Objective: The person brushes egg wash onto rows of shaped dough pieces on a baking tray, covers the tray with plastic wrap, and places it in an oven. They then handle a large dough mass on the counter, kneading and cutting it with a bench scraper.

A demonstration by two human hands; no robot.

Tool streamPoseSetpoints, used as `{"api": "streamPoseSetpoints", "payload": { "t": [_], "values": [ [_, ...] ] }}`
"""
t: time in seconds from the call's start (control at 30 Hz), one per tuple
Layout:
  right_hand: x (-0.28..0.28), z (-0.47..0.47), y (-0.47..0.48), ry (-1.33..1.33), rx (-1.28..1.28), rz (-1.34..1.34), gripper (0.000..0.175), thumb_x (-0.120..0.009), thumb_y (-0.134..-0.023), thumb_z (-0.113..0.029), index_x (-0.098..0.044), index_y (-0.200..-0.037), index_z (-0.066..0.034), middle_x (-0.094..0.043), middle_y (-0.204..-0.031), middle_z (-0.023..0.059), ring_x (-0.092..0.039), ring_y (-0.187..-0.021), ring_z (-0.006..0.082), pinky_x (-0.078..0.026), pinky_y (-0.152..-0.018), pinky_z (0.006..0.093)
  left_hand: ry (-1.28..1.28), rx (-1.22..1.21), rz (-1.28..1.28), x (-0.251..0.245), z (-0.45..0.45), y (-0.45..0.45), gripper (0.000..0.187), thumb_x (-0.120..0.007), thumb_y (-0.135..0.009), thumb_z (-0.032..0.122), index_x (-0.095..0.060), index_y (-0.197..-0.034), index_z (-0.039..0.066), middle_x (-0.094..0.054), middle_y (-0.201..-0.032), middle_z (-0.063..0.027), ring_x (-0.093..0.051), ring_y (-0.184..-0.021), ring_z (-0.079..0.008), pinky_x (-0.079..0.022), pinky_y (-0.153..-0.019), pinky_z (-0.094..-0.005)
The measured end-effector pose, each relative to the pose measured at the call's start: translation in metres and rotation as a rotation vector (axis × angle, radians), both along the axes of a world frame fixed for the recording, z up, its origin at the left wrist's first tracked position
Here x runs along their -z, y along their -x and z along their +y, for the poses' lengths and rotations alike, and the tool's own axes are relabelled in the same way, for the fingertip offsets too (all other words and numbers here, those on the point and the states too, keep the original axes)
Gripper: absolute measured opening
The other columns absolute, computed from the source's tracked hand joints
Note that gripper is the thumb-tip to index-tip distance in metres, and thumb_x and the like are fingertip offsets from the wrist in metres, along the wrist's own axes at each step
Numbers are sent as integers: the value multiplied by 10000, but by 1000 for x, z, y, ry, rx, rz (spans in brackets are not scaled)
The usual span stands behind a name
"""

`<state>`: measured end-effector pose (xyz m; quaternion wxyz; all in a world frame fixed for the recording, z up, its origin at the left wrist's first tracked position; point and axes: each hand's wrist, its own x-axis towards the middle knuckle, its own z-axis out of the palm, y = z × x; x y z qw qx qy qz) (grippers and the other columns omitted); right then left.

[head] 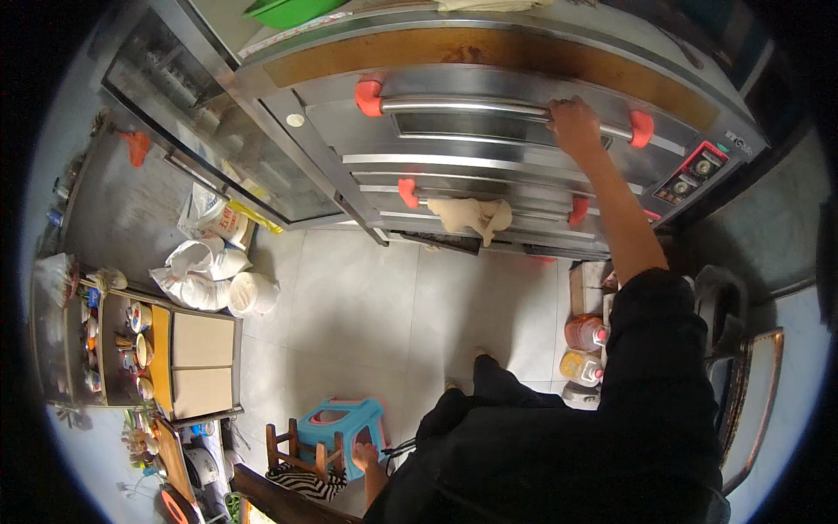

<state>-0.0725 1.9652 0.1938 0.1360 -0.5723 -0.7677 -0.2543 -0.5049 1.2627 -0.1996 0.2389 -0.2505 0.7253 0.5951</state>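
Note:
My right hand (pixel 574 124) is closed around the upper door handle (pixel 465 107) of a stainless steel deck oven, towards the handle's right end. Red caps cover both ends of this bar. Below it, a beige cloth (pixel 473 217) hangs over the lower door handle (pixel 546 213). The oven's control panel (pixel 692 171), with knobs, is right of my right hand. Down at my side, my left hand (pixel 365 456) is near a blue plastic stool (pixel 347 419); its fingers look curled, and whether it touches anything cannot be told.
A glass-doored cabinet (pixel 249 150) adjoins the oven's left side. White sacks (pixel 196 281) and a white bucket (pixel 252 293) stand on the floor at left. An upturned wooden stool (pixel 308 458) lies beside the blue one. Liquid-filled plastic bottles (pixel 584 333) stand at right.

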Motion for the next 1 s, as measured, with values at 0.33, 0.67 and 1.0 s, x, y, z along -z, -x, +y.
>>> {"api": "streamPoseSetpoints", "payload": {
  "t": [0.33,0.67,1.0],
  "values": [
    [84,-113,13,52,41,-2,127,-599,-829,-196,-626,-870,-79,-637,-802,86,-600,-869,234,-510,-718,367,-12,241,19,-29,59,24,264,-493,-932,184,-506,-1080,-34,-602,-882,-161,-580,-642,-232,-438,-465,-318],
    [66,-109,4,-29,-16,-15,80,-592,-804,-156,-614,-833,-85,-619,-767,73,-604,-868,241,-512,-720,357,103,246,37,-61,100,4,252,-506,-913,235,-489,-1057,29,-602,-903,-136,-583,-651,-240,-403,-459,-306],
    [20,1,-10,-186,-77,41,157,-637,-762,-99,-637,-907,-39,-658,-892,113,-604,-831,278,-530,-704,425,179,292,-50,-38,47,2,210,-515,-911,273,-529,-858,70,-581,-815,-69,-600,-677,-212,-466,-531,-335]
  ]
}}
